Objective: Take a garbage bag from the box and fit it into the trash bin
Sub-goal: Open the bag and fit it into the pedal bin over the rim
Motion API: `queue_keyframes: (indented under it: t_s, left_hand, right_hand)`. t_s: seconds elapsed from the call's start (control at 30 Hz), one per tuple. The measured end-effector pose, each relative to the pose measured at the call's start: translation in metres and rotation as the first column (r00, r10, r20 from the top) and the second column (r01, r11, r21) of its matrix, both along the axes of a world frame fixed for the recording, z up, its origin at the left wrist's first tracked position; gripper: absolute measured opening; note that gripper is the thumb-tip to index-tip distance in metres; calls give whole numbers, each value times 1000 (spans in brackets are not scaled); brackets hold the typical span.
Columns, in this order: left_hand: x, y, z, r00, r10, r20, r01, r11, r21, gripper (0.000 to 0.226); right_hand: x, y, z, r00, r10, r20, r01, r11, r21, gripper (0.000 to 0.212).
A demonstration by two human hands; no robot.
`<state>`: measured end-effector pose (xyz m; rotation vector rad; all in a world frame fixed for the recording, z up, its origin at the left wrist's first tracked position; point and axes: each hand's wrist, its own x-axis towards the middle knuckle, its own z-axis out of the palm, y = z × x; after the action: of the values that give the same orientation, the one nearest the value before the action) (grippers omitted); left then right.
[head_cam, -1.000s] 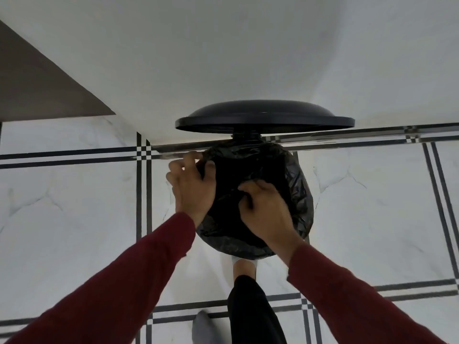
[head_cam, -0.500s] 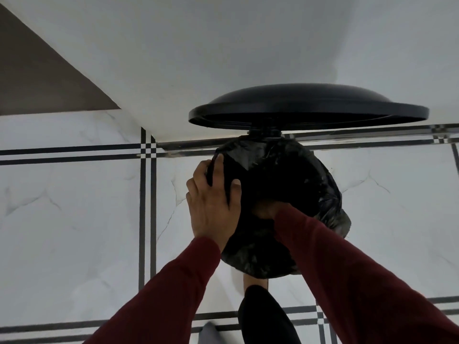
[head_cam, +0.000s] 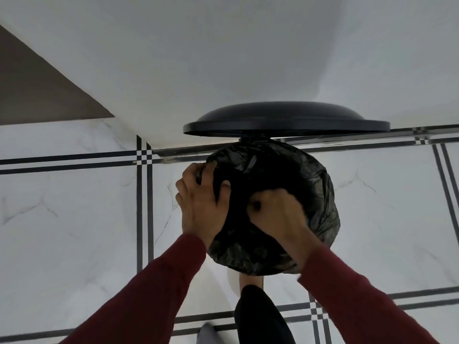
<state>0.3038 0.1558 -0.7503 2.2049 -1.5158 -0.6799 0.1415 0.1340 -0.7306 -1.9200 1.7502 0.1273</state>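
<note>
One trash bin [head_cam: 315, 247] stands on the tiled floor [head_cam: 74, 219], its mouth and sides wrapped in one black garbage bag [head_cam: 280, 170]; what lies inside cannot be told. One round black lid [head_cam: 285, 119] stands raised just behind the bin. Two hands work at the bin's near rim: the left hand [head_cam: 201, 207] curls its fingers over the bag-covered left edge, and the right hand [head_cam: 275, 212] bunches bag plastic in a closed fist.

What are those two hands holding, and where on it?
The black garbage bag: left hand grips its left edge, right hand bunches plastic nearer the front.
</note>
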Motion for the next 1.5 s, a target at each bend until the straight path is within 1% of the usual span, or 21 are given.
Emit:
queue_keyframes:
  t_s: [0.07,0.13,0.2,0.23,0.33,0.4,0.47,0.53,0.6,0.8,0.87,0.93,0.97,1.03,1.07,1.1,1.13,1.23,1.3,1.4,1.5]
  left_hand:
    - [2,-9,10,999,5,48,-5,1000,0,51]
    - [3,-20,17,999,-11,-32,12,1000,24,50]
    - [3,-31,20,989,-62,-134,71,995,64,51]
    - [3,-35,20,983,-90,-162,105,991,85,51]
    - [6,-47,15,965,-129,-227,161,978,129,47]
    - [12,-55,5,957,-97,-274,136,983,126,42]
    - [15,-64,-3,946,-59,-320,106,985,134,39]
    - [16,-72,-3,928,27,-372,42,983,177,36]
    - [16,-77,-2,905,140,-402,-31,964,265,37]
    - [23,-84,-6,855,284,-434,-101,912,398,43]
    - [30,-81,-15,864,232,-447,-43,919,393,31]
    - [36,-75,-20,822,225,-524,15,910,414,9]
    - [36,-75,-20,808,239,-538,25,899,436,8]
    - [32,-81,-20,838,266,-475,-23,889,457,24]
    - [29,-86,-20,864,266,-427,-49,889,456,37]
    - [26,-89,-18,876,268,-402,-66,891,450,51]
    - [24,-90,-15,877,271,-397,-71,890,451,59]
    - [27,-86,-14,869,288,-402,-90,891,444,59]
    - [35,-82,-14,856,311,-413,-100,883,458,64]
    - [44,-79,-17,812,374,-447,-125,861,493,80]
    - [47,-72,-11,786,385,-484,-117,861,495,73]
  right_hand:
    - [-20,0,36,983,-72,169,132,918,-375,25]
    - [-38,-8,41,990,-90,108,133,852,-507,35]
    - [-56,-24,24,993,-103,-53,76,924,-376,58]
    - [-62,-32,13,993,-98,-60,78,958,-275,62]
    - [-74,-51,-11,947,-237,218,243,970,-2,50]
    - [-73,-61,-14,782,-481,397,435,877,206,24]
    - [-76,-72,-13,575,-657,487,500,754,427,10]
    - [-81,-82,-13,341,-780,525,491,624,608,18]
    - [-83,-88,-15,259,-827,500,488,558,671,25]
    - [-83,-98,-32,386,-838,385,527,543,654,26]
    - [-85,-93,-29,395,-764,510,473,645,601,23]
    - [-85,-83,-21,399,-657,640,412,752,515,34]
    - [-85,-82,-22,410,-649,641,414,758,504,39]
    - [-80,-93,-26,528,-678,511,502,735,457,35]
    - [-80,-101,-30,652,-666,362,542,743,392,37]
    - [-80,-108,-30,754,-626,199,549,767,331,52]
    - [-79,-110,-27,794,-602,85,559,778,287,64]
    - [-73,-101,-14,811,-576,-105,585,805,98,64]
    - [-68,-93,-11,824,-562,-72,565,825,24,58]
    - [-62,-87,-13,808,-574,137,560,819,127,57]
    - [-59,-90,-13,720,-673,169,637,738,224,62]
